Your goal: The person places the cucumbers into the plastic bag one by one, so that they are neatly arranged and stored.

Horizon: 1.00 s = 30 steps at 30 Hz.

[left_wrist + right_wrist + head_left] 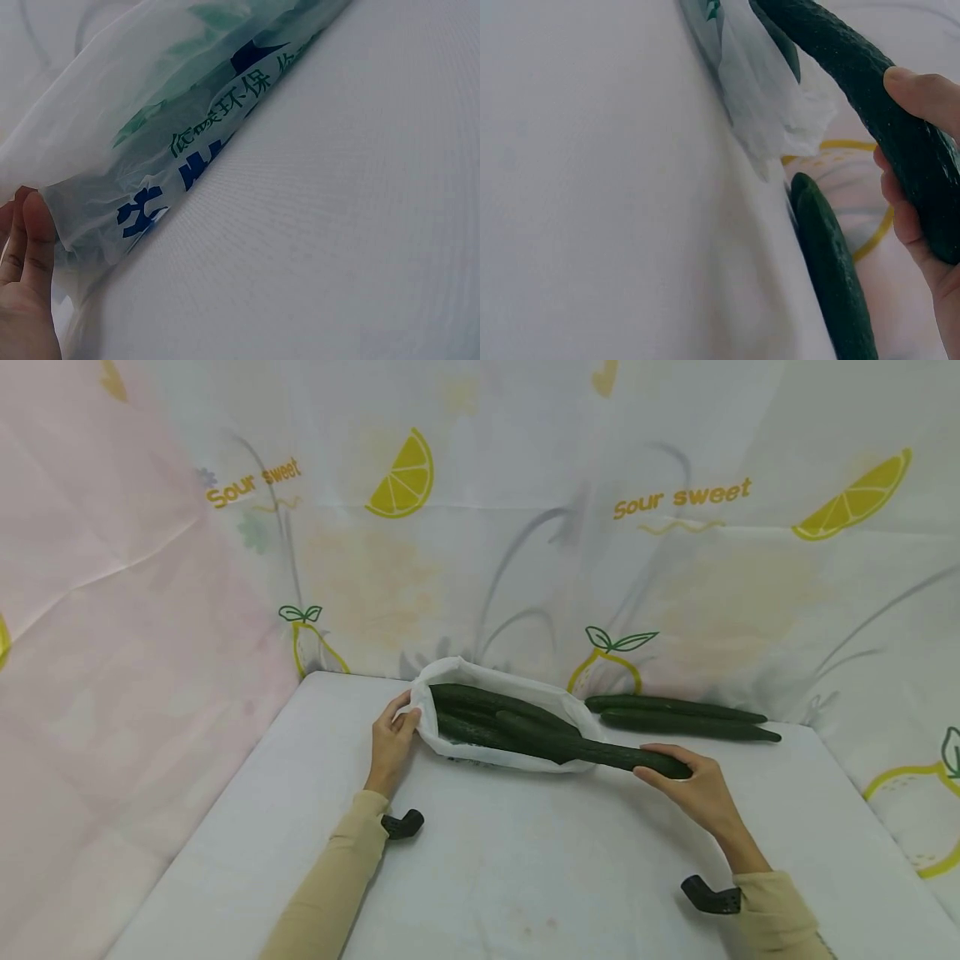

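A white plastic bag (491, 672) with green and blue print lies on its side, its mouth spread wide, with several dark green cucumbers (472, 732) inside. At the bag's left end my left hand (392, 743) pinches the rim between thumb and fingers; the left wrist view shows the printed side of the bag (169, 161). My right hand (699, 787) grips one cucumber (618, 755) near its right end. That cucumber's other end reaches into the bag over the ones there. In the right wrist view, thumb and fingers wrap the held cucumber (855, 71).
Two more cucumbers (686, 722) lie side by side at the back right of the white-covered table (517, 860), close to the bag's right end. A printed cloth backdrop (495, 568) with lemon drawings rises behind and beside the table. Black wrist mounts (405, 824) stick out from both sleeves.
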Motion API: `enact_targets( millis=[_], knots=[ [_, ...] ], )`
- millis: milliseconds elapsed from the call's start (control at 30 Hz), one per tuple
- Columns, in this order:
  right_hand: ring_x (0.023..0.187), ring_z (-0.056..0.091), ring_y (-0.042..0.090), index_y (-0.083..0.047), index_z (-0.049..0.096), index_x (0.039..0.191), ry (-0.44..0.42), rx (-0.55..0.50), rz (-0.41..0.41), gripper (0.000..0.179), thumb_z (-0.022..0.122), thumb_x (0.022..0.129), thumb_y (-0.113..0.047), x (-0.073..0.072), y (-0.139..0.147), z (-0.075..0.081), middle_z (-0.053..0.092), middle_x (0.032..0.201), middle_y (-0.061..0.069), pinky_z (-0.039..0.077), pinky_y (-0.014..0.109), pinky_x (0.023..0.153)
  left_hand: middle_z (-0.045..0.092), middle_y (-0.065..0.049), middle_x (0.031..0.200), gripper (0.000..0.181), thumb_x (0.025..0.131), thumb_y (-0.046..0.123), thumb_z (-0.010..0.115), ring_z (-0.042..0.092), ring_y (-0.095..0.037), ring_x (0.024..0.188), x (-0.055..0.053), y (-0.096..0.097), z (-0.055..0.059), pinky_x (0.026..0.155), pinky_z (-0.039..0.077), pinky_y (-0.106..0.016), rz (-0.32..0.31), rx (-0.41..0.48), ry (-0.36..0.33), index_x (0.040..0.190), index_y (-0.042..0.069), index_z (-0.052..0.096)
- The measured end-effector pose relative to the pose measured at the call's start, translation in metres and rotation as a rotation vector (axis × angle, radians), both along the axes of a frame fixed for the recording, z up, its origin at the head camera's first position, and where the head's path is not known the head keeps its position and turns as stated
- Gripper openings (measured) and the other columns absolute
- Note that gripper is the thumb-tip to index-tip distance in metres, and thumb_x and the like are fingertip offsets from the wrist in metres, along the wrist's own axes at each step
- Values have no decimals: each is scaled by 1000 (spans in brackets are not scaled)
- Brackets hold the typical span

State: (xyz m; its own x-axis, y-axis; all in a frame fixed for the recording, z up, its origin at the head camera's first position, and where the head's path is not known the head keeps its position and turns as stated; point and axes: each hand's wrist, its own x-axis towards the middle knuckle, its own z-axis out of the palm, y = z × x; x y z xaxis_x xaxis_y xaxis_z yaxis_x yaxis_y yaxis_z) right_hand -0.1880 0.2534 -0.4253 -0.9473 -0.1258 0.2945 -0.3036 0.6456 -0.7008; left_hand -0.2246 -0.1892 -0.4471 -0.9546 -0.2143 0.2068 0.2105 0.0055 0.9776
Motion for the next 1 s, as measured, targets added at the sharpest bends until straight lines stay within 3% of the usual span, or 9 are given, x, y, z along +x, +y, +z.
enact_targets(
  millis=[367, 633, 800, 1000],
  knots=[
    [90, 56, -11, -21, 68, 114, 33, -23, 20, 37, 77, 79, -30, -5, -17, -3, 69, 111, 6, 46, 14, 71, 63, -22, 106, 40, 95, 11, 56, 61, -4, 85, -1, -1, -1, 78, 49, -21, -2, -2, -10, 135, 7, 51],
    [92, 55, -11, -19, 68, 114, 35, -41, 33, 39, 78, 78, -31, -7, -30, -5, 69, 111, 2, 46, 14, 73, 65, -11, 102, 39, 95, 19, 57, 61, -4, 87, -12, -4, -19, 77, 48, -19, 20, -16, 8, 134, 15, 52],
    [98, 53, -14, -21, 68, 114, 39, -37, 27, 40, 78, 78, -33, -8, -38, -6, 69, 113, 0, 44, 11, 80, 64, -11, 103, 39, 95, 23, 57, 61, -5, 89, -13, -4, -23, 76, 48, -17, 36, -33, 25, 134, 17, 52],
    [106, 57, 0, -21, 67, 116, 10, -42, 28, 42, 77, 78, -36, -11, -48, -6, 68, 116, 1, 43, 14, 86, 63, -14, 110, 40, 96, 23, 56, 61, -5, 92, -10, -4, -18, 77, 48, -17, 8, -9, 6, 135, 17, 51]
  ],
)
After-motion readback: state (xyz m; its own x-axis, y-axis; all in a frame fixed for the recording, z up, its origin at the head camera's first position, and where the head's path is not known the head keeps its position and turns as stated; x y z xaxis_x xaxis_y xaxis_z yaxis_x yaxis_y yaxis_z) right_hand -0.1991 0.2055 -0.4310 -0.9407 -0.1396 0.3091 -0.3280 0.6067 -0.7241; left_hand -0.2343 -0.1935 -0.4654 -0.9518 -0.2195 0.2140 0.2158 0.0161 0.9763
